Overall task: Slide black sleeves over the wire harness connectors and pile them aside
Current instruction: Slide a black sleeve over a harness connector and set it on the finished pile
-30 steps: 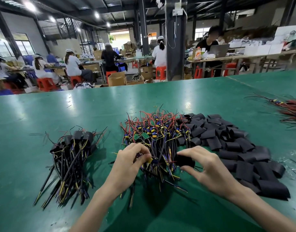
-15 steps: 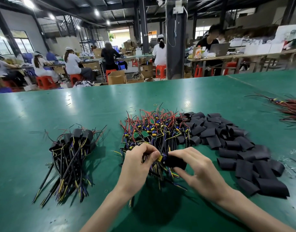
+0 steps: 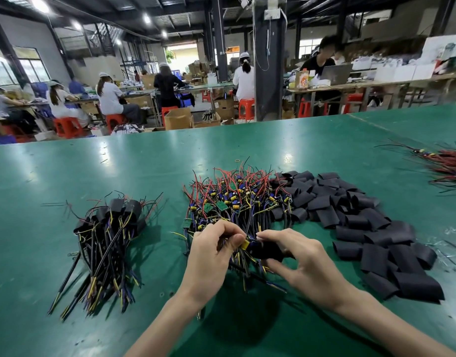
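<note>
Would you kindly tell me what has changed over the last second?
The right hand carried its black sleeve leftward to the connector pinched in the left hand; the sleeve's mouth now meets it. Both kept their hold. The sleeved pile, bare harness pile and loose sleeves stayed put.

Bench (image 3: pixel 221 150) is a shiny teal-green all over, no pattern. The loose sleeves (image 3: pixel 376 228) are flat matte black. The middle harness pile (image 3: pixel 237 199) is the colourful one: red, black, yellow and blue-purple wires, little green boards, yellow and blue caps. The done pile (image 3: pixel 105 240) is mostly black with yellow and purple wire, plus a few red strands. The held sleeve (image 3: pixel 266 249) is plain black, and the held harness (image 3: pixel 245 244) shows a yellow bit. The far-right wire bundle (image 3: pixel 448 166) is mainly red. The stools (image 3: pixel 67 126) out back are orange-red.
</note>
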Demonstrator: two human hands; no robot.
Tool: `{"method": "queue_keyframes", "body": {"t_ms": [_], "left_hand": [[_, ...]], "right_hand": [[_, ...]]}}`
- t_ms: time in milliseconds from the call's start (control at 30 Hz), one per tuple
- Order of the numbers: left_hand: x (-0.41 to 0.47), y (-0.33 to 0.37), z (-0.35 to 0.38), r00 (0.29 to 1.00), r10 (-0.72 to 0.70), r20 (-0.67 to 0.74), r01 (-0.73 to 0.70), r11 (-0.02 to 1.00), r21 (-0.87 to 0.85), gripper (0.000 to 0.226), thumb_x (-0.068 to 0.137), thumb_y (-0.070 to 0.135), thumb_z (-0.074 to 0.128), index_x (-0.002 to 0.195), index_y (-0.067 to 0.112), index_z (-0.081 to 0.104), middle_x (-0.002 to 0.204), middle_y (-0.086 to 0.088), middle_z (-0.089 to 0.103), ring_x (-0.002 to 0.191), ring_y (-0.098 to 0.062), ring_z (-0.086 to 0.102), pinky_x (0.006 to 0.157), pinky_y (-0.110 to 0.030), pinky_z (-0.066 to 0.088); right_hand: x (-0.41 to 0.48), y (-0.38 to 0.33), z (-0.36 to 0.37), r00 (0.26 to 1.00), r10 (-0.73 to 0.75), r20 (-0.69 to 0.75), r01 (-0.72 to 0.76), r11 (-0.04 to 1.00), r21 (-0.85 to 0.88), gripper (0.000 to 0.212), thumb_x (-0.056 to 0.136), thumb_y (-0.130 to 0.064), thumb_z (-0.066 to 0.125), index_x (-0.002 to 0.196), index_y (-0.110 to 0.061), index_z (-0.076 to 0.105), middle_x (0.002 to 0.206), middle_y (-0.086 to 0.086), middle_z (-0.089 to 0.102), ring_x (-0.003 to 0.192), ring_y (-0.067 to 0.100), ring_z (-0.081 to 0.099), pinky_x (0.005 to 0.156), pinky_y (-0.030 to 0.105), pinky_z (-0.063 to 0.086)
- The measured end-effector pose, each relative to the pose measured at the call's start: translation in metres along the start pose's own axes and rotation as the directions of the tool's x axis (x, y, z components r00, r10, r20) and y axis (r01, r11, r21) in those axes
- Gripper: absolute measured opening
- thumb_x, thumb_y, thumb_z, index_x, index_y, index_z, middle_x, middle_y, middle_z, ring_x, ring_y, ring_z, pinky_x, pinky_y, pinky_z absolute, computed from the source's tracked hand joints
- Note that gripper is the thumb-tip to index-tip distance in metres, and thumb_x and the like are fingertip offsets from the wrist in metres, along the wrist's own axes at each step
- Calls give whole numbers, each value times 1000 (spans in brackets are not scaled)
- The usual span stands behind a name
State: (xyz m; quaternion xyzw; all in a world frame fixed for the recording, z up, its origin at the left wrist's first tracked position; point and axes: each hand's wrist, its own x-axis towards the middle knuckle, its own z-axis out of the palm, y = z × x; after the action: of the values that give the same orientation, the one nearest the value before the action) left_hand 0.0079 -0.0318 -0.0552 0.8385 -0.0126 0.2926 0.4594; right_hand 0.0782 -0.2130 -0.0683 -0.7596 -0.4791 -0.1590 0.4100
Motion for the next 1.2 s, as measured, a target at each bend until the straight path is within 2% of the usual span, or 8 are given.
{"method": "queue_keyframes", "body": {"t_ms": [133, 300, 467, 600, 700, 800, 967, 1200], "left_hand": [[-1, 0, -1, 1000, -19, 25, 19, 1000, 5, 17, 88, 15, 65, 82, 30, 63, 76, 9, 67, 81, -22, 61, 82, -55, 44], [0, -1, -2, 997, -17, 79, 13, 998, 56, 22, 89, 14, 65, 80, 34, 61, 75, 13, 65, 80, -25, 58, 82, -55, 43], [-1, -2, 0, 993, 32, 115, -44, 993, 106, 13, 91, 27, 61, 81, 33, 55, 73, 19, 59, 71, -14, 52, 78, -50, 43], [-2, -4, 1, 994, 39, 99, -54, 987, 148, 11, 91, 34, 60, 82, 33, 53, 74, 23, 57, 66, -3, 48, 74, -40, 42], [-3, -3, 3, 995, 41, 88, -55, 986, 157, 13, 91, 34, 60, 81, 30, 53, 72, 25, 56, 62, -4, 46, 69, -35, 39], [-5, -2, 6, 997, 41, 72, -52, 986, 160, 12, 91, 32, 61, 81, 29, 54, 75, 23, 60, 65, -4, 51, 74, -39, 43], [-7, -1, 8, 996, 39, 77, -47, 994, 101, 11, 90, 32, 58, 82, 26, 56, 75, 13, 64, 69, -10, 58, 74, -51, 47], [-7, -1, 8, 994, 55, 92, -64, 993, 96, 10, 91, 19, 57, 86, 27, 60, 75, 14, 63, 72, -15, 57, 74, -46, 47]], "right_hand": [[0, 0, -1, 998, 68, 12, -69, 993, 91, 48, 75, -2, 75, 119, -15, 61, 105, -5, 68, 98, 9, 63, 82, 27, 52], [1, -2, -2, 988, 150, 26, -152, 968, 199, 49, 75, -7, 78, 113, -30, 60, 102, -15, 70, 97, 4, 64, 76, 35, 55], [-1, -1, 1, 994, 107, -8, -104, 977, 185, 47, 74, -13, 80, 111, -33, 60, 102, -15, 68, 96, 4, 63, 75, 18, 51], [-3, -2, 6, 999, 15, -47, -12, 998, 54, 42, 73, -14, 79, 112, -20, 64, 101, -9, 66, 90, 0, 58, 78, 7, 42], [-2, -1, 7, 997, -47, -60, 47, 999, -14, 40, 75, -12, 77, 113, -15, 63, 100, -7, 64, 89, 4, 56, 79, 11, 42], [-2, -1, 7, 995, -95, -44, 92, 994, -50, 39, 78, -10, 74, 115, -12, 61, 100, -8, 62, 90, 7, 55, 79, 15, 44], [-2, -2, 8, 994, -92, -56, 92, 996, -8, 39, 78, -10, 73, 115, -15, 61, 100, -10, 63, 90, 6, 57, 79, 17, 46], [-1, 1, 8, 993, -68, -99, 68, 998, 1, 41, 77, -13, 74, 115, -18, 59, 100, -10, 62, 91, 0, 56, 80, 16, 46]]}}
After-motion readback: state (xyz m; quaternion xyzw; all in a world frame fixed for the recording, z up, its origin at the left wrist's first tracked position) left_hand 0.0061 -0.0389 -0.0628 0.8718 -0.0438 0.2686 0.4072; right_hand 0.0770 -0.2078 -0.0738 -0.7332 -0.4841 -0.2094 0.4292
